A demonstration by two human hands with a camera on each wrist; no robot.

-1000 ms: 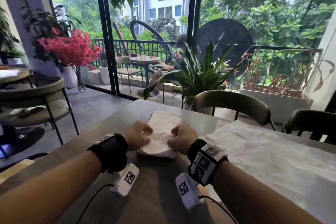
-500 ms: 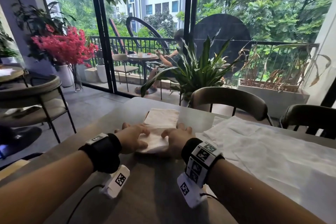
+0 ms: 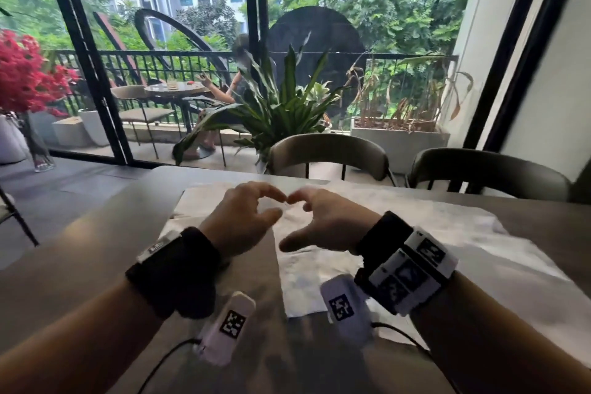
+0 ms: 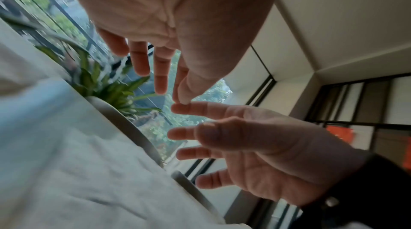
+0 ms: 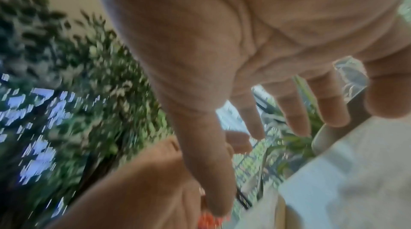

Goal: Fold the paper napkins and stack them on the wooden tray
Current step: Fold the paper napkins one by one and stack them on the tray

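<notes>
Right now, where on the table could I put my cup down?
The bare grey table left of the left hand has room, and the near edge between the wrists. Napkins crowd the middle and right, under both the left and the right hand.

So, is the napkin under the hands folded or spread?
Spread: the napkin lies flat on the table, and both hands, left and right, are empty.

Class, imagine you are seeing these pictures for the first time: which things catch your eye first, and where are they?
First come the two hands, the left hand and right hand, held open above the middle of the table, their fingertips nearly meeting. Under and to the right of them lie white paper napkins, spread flat. At far left, bright red flowers stand out by the window.
</notes>
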